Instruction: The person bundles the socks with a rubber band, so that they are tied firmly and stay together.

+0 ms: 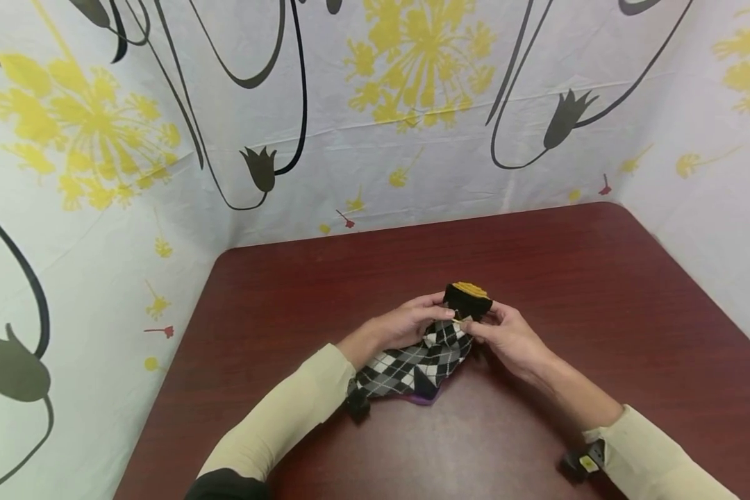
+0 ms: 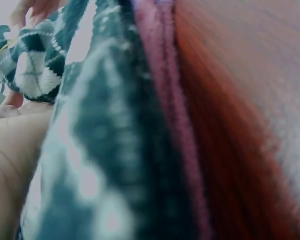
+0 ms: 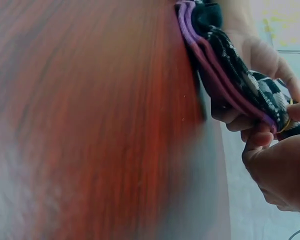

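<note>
A folded bundle of argyle socks in black, grey and white is held just over the table in the head view. Its far end shows a black part topped with yellow. Purple-pink edges run along one side in the right wrist view. My left hand grips the bundle from the left, thumb on top. From the right, my right hand holds the bundle near its far end, thumb across it. A thin yellow band lies around the socks beside the right fingers. Some fingers are hidden behind the fabric.
The dark red-brown table extends around both hands. White cloth walls with yellow and grey flower prints stand behind it and at both sides. Small black cameras sit at the wrists.
</note>
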`<state>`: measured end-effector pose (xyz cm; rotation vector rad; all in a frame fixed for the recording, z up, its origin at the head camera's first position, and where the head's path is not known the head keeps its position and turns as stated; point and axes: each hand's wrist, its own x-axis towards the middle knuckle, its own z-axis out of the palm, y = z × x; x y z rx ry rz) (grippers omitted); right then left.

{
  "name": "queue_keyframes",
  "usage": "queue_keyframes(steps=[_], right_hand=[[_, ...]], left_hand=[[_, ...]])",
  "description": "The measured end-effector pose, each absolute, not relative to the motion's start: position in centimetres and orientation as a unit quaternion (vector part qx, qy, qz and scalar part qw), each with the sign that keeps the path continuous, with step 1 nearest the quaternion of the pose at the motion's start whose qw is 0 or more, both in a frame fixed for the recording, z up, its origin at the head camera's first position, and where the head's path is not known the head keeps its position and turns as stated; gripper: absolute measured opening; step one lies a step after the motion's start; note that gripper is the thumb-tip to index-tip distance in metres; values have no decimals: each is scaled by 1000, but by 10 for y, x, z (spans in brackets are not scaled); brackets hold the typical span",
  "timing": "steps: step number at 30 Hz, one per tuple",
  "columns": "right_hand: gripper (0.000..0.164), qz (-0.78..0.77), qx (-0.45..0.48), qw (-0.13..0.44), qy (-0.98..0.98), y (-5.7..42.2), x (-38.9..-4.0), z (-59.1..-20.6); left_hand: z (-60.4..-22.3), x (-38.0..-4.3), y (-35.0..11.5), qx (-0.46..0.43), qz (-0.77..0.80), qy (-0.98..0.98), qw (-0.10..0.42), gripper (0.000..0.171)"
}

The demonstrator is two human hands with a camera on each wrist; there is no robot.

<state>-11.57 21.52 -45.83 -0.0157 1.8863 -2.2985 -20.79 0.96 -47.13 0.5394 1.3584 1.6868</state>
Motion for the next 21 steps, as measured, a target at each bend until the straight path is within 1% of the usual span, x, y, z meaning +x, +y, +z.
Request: queue_keyframes(steps=[3,6,10,14,16,21], right_hand=[[57,-777,-3,89,624,214,-116,-457],[58,-780,-8,99,618,214,-116,-456],[59,-783,-8,116,611,216,-116,-452],[57,-792,-10,122,598,216,-116,-449],[52,-797,-10,118,592,215,-116,-448],[34,-800,0,106,591,212,-116,-449]], left_hand=[[-472,-211,10,223,684,531,447,58],[-472,-214,9,228,687,530,441,53],[-469,-217,9,237,681,551,421,53],[-465,-218,8,236,674,559,422,50],[-464,-218,7,232,675,554,428,48],[-461,-215,7,229,678,543,439,45]])
